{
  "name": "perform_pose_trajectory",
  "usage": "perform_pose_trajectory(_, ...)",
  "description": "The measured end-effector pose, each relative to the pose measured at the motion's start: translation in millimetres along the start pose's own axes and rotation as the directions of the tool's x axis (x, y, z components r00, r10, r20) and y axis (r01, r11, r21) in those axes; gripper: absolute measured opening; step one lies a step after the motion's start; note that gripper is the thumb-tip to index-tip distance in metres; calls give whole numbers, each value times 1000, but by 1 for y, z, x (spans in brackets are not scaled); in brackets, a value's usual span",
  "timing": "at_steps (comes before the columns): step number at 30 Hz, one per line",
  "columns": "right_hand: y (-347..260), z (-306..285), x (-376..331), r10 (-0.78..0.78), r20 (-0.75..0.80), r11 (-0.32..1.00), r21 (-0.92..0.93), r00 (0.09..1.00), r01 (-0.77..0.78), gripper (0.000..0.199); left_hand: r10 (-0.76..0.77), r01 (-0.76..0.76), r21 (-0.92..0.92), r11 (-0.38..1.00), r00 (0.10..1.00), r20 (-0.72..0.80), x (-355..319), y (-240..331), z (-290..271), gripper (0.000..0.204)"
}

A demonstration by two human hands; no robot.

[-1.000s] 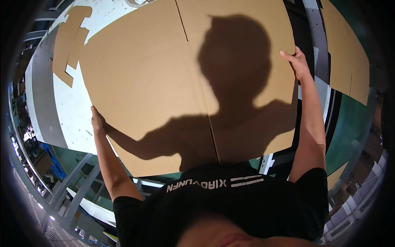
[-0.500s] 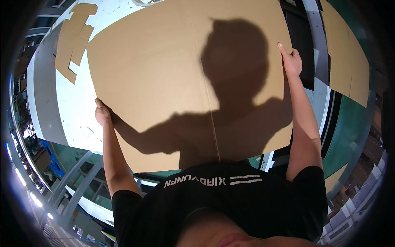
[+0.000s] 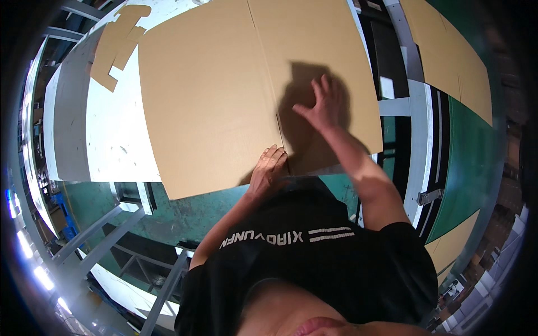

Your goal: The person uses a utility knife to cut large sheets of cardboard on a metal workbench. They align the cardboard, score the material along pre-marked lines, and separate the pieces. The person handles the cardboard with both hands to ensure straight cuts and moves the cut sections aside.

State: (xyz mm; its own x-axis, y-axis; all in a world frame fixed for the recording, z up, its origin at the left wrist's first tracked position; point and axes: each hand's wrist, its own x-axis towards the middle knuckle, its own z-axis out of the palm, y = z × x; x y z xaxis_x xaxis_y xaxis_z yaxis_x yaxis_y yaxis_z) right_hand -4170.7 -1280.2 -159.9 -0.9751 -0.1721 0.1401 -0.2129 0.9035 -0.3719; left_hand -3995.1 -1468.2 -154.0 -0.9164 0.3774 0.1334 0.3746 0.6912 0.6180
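Note:
A large brown cardboard sheet (image 3: 207,95) lies in front of me on a white table (image 3: 115,134). A crease runs down its middle, with a slit along the near part. My left hand (image 3: 268,171) rests on the sheet's near edge, its fingers stretched out flat beside the slit. To the right of the crease is my right hand (image 3: 325,106), fingers spread and nothing held. It is over the cardboard with its shadow around it; whether it touches the sheet I cannot tell.
An irregular cardboard offcut (image 3: 120,47) lies on the table at the far left. More cardboard sheets (image 3: 448,50) are at the far right, beyond a grey metal frame (image 3: 417,145). Grey rails (image 3: 120,235) stand over the green floor at the near left.
Both hands have let go of the sheet's side edges and come inward, the left to the near edge, the right over the right half. The sheet has shifted and now sits slightly farther away.

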Motion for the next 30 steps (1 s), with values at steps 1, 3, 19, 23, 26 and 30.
perform_pose_trajectory(1,-11,-1,-22,-16,11,1000,22,1000,16,88,22,-19,54,998,998,-55,-3,6,8,60)
perform_pose_trajectory(3,-32,-3,-52,-28,23,998,49,999,27,87,45,-31,128,991,993,-105,-8,10,15,60)
perform_pose_trajectory(19,216,-84,2,111,-708,994,80,698,-76,64,76,-91,451,888,996,51,0,19,27,50)
perform_pose_trajectory(23,340,-168,45,609,-418,626,-269,675,-732,75,30,-103,516,851,989,148,6,36,19,38)
perform_pose_trajectory(26,428,-161,74,450,-419,589,-525,789,-615,62,46,-174,580,796,972,230,12,45,16,32)
perform_pose_trajectory(30,491,-161,110,378,-280,752,-463,882,-470,47,-7,-115,580,807,979,204,26,62,14,29)
